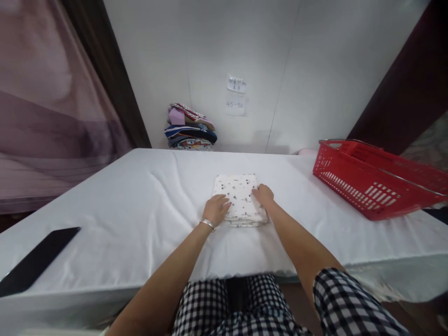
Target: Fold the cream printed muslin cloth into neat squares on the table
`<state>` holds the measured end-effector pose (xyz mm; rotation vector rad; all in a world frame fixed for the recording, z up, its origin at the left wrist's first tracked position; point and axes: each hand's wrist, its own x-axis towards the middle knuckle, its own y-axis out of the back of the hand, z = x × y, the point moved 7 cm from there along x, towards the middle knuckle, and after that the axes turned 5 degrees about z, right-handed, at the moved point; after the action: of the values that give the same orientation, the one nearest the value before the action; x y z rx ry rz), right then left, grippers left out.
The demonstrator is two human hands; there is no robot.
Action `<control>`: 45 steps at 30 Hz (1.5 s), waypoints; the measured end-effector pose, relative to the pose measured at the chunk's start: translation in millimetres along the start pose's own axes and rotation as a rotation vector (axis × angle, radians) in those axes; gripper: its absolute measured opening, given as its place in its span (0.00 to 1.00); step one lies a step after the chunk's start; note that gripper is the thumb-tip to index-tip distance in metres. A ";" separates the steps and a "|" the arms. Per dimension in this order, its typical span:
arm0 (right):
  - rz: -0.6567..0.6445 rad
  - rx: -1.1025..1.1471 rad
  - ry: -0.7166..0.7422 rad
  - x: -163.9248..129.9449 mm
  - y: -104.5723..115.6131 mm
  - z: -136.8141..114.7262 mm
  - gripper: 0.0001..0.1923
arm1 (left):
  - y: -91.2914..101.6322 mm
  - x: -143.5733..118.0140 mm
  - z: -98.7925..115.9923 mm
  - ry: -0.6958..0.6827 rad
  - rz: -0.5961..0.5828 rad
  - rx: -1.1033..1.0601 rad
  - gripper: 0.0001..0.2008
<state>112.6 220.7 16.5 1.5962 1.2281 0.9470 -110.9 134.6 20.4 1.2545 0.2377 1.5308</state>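
Note:
A folded white cloth with small dark and red prints (240,193) lies flat in the middle of the white-covered table (140,200). My left hand (216,209) rests palm down on its near left corner; a thin bracelet circles that wrist. My right hand (263,195) presses on the cloth's right edge, fingers spread flat. Neither hand grips anything. Both forearms reach out from checked black-and-white sleeves.
A red plastic basket (374,184) sits at the table's right side. A stack of folded colourful clothes (191,128) stands at the back by the wall. A flat black object (35,261) lies at the near left edge. Two paper notes (236,95) hang on the wall.

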 end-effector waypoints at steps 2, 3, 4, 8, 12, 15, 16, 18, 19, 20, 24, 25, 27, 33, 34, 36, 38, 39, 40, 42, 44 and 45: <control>0.013 -0.004 0.003 1.4 -1.0 -3.1 0.17 | -10.5 2.0 -19.6 0.041 -0.014 0.018 0.15; 0.025 -0.010 0.014 1.6 -1.2 -4.8 0.17 | -16.5 0.0 -27.8 0.061 -0.027 0.015 0.17; 0.041 -0.018 0.030 1.6 -1.1 -6.3 0.17 | -22.2 -3.2 -33.8 0.071 -0.039 0.001 0.18; 0.089 -0.061 0.022 1.5 -2.0 -2.0 0.17 | -34.3 -17.2 -38.7 0.021 -0.060 -0.106 0.18; 0.075 -0.092 -0.022 4.2 -5.5 7.5 0.17 | -34.8 -21.9 -32.1 -0.026 -0.090 -0.143 0.20; 0.049 -0.080 -0.026 13.2 -5.6 6.9 0.18 | -33.9 -21.7 -29.1 0.002 -0.125 -0.133 0.20; 0.039 -0.067 -0.046 18.1 -5.2 6.2 0.19 | -34.1 -21.7 -28.4 0.016 -0.143 -0.130 0.20; 0.028 -0.043 -0.090 30.0 -4.5 2.9 0.20 | -34.6 -22.0 -27.6 0.044 -0.176 -0.126 0.21; 0.027 -0.036 -0.106 36.3 -4.4 0.3 0.20 | -34.8 -22.1 -27.4 0.052 -0.188 -0.126 0.21; 0.029 -0.033 -0.117 42.3 -4.8 -2.3 0.21 | -34.7 -22.3 -27.1 0.055 -0.192 -0.127 0.21; 0.050 -0.042 -0.125 57.5 -9.6 -6.2 0.20 | -32.5 -21.8 -25.8 0.036 -0.170 -0.140 0.21; 0.053 -0.045 -0.130 58.6 -11.4 -4.3 0.20 | -32.1 -21.5 -25.4 0.035 -0.173 -0.143 0.21; 0.052 -0.050 -0.141 59.0 -14.9 0.9 0.21 | -31.9 -20.8 -24.5 0.044 -0.206 -0.146 0.21; 0.039 -0.069 -0.134 55.1 -16.2 6.0 0.21 | -27.8 -17.7 -20.4 0.127 -0.327 -0.158 0.22; 0.036 -0.072 -0.130 52.9 -15.1 6.1 0.22 | -27.2 -17.3 -20.2 0.140 -0.337 -0.157 0.22; 0.026 -0.076 -0.123 46.2 -12.5 7.5 0.22 | -26.8 -16.7 -20.2 0.157 -0.346 -0.152 0.23; 0.014 -0.075 -0.122 36.6 -9.4 11.0 0.22 | -26.7 -16.2 -20.1 0.157 -0.337 -0.152 0.22; 0.009 -0.074 -0.122 31.0 -7.7 13.0 0.21 | -26.5 -15.8 -20.1 0.154 -0.327 -0.154 0.22; 0.002 -0.073 -0.121 25.1 -6.1 14.9 0.21 | -26.3 -15.6 -20.1 0.150 -0.317 -0.157 0.22; -0.016 -0.074 -0.106 12.9 -3.6 17.3 0.20 | -26.4 -15.4 -20.2 0.150 -0.308 -0.159 0.21; -0.032 -0.076 -0.078 1.3 -2.2 17.8 0.20 | -26.6 -15.2 -20.5 0.157 -0.312 -0.157 0.21; -0.037 -0.074 -0.064 -3.8 -2.2 17.9 0.20 | -26.7 -15.1 -20.6 0.162 -0.316 -0.155 0.21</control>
<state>127.8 213.8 8.6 1.5294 1.1615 0.9009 -113.5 141.9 -15.7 0.9232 0.3952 1.3487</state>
